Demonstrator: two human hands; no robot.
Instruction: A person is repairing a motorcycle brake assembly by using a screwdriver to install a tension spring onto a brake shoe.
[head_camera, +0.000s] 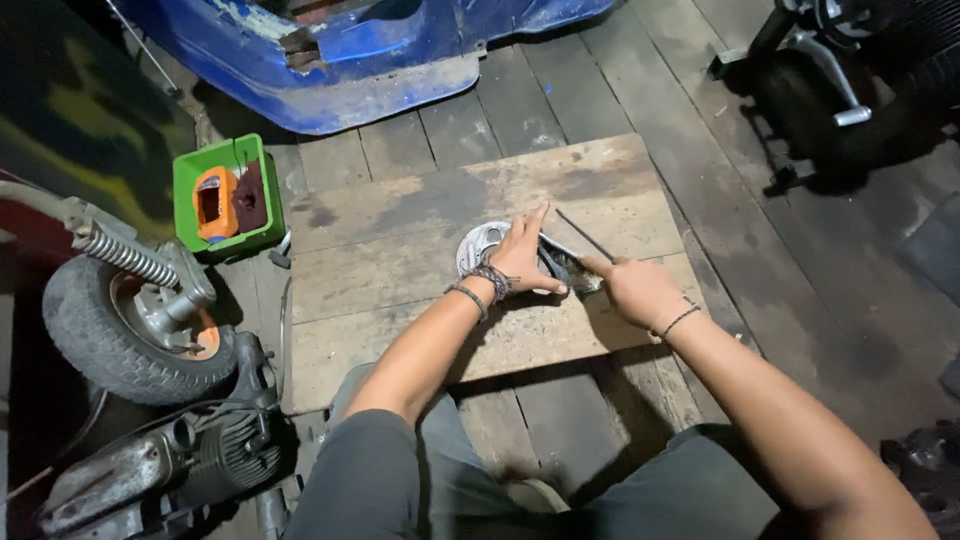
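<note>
A round silver metal plate (478, 246) with holes lies on a worn wooden board (400, 270). My left hand (523, 255) presses flat on this plate, fingers spread. A dark curved part (562, 265) rests against the plate's right side, under both hands. My right hand (630, 288) grips a thin dark metal rod (585, 235), which slants up and away to the left above that part. Both wrists wear bracelets.
A green box (228, 195) holding an orange item sits left of the board. A small wheel with a spring shock (135, 310) and an engine (170, 465) lie at the left. A blue vehicle body (350, 60) is ahead; black machinery (850, 90) stands at the right.
</note>
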